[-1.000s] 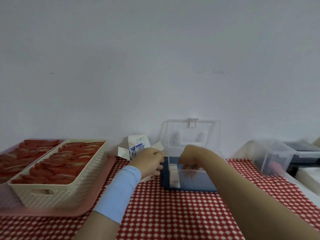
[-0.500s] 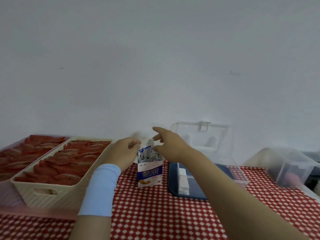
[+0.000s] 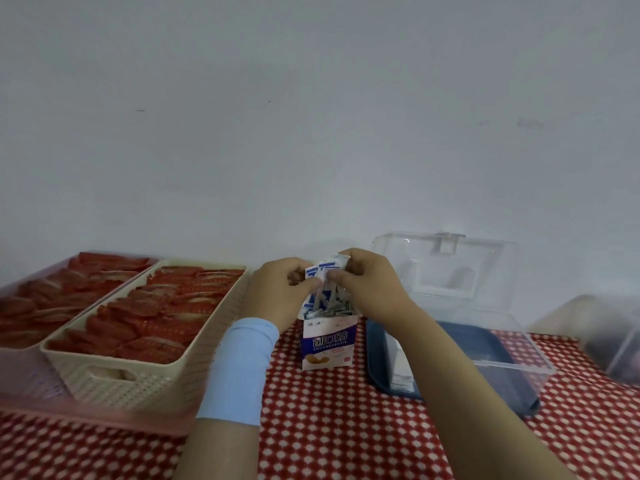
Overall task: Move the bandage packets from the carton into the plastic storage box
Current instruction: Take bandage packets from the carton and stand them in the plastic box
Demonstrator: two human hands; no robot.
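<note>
- Left hand (image 3: 277, 292) and right hand (image 3: 372, 287), centre frame, both pinch bandage packets (image 3: 327, 271) above the open carton (image 3: 329, 342).
- Plastic storage box (image 3: 519, 367) stands just right.

2 hands (image 3: 277, 292) (image 3: 375, 289), 1 carton (image 3: 329, 342), 1 storage box (image 3: 516, 351), 2 baskets (image 3: 138, 386) (image 3: 41, 270), 1 clear bin (image 3: 613, 344), bandage pkts (image 3: 329, 271): many.

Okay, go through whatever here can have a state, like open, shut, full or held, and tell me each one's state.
carton: upright on the cloth, top open, packets inside.
bandage packets: a bunch pinched above the carton by both hands.
plastic storage box: lid raised, some white packets inside.
left hand: pinches the bunch.
right hand: pinches the bunch.
cream basket: filled with red packs.
</note>
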